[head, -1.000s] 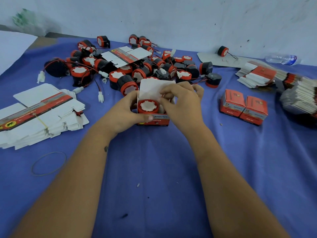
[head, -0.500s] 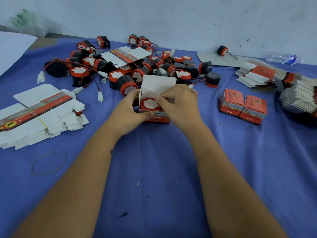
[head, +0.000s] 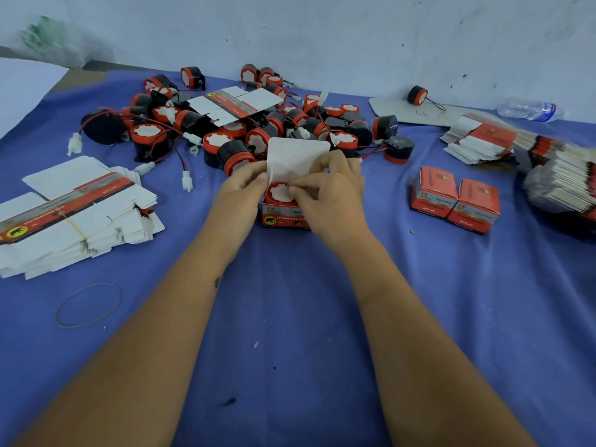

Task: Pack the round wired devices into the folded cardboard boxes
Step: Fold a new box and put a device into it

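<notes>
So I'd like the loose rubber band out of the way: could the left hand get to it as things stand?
Probably not right away. The rubber band lies bare on the blue cloth, left of the forearm, with nothing over it, but the left hand is holding the open box and must let go first.

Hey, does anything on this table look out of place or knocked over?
One flat carton blank lies on top of the heap of devices, away from the stacks. A water bottle lies on its side by the wall.

bare blue cloth [head: 290,317] near, device pile [head: 245,124] crowding behind open box [head: 283,214]
</notes>
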Demonstrator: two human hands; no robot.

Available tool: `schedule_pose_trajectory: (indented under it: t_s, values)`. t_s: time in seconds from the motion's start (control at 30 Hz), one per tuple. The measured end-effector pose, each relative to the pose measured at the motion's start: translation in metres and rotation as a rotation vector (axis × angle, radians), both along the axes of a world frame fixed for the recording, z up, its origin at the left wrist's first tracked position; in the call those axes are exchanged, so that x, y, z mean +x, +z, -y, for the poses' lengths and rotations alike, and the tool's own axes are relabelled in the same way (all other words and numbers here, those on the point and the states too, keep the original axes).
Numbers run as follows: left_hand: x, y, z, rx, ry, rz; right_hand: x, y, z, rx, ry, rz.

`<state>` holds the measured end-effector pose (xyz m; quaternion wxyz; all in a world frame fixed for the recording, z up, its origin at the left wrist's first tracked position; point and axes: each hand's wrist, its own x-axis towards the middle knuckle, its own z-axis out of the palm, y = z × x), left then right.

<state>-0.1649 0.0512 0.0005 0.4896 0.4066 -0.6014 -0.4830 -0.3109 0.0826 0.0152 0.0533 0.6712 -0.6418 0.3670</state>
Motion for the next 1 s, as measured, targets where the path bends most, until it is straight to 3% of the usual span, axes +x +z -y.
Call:
schedule_pose_trajectory:
  t_s: [0.13, 0.27, 0.53, 0.67, 0.83, 1.0]
  values:
    - [-0.001, -0.002, -0.001, -0.055, 0.001, 0.053, 0.002, 0.001, -0.006, -0.036, 0.173, 0.227]
    - [-0.004, -0.001, -0.001, -0.059, 0.012, 0.107, 0.001, 0.003, -0.01, 0.039, 0.189, 0.624]
    - [-0.006, -0.001, -0.004, -0.169, 0.05, 0.033, 0.0, -0.002, -0.003, -0.018, -0.021, 0.586]
    - [0.003, 0.002, 0.0, -0.267, 0.097, 0.144, -0.009, -0.001, -0.004, 0.159, 0.161, 0.591]
    - [0.026, 0.005, 0.005, -0.08, -0.045, 0.073, -0.033, 0.003, -0.009, 0.379, 0.295, 0.782]
    - [0.028, -0.003, 0.004, -0.247, -0.122, 0.394, -0.043, -0.003, -0.015, 0.432, 0.432, 0.663]
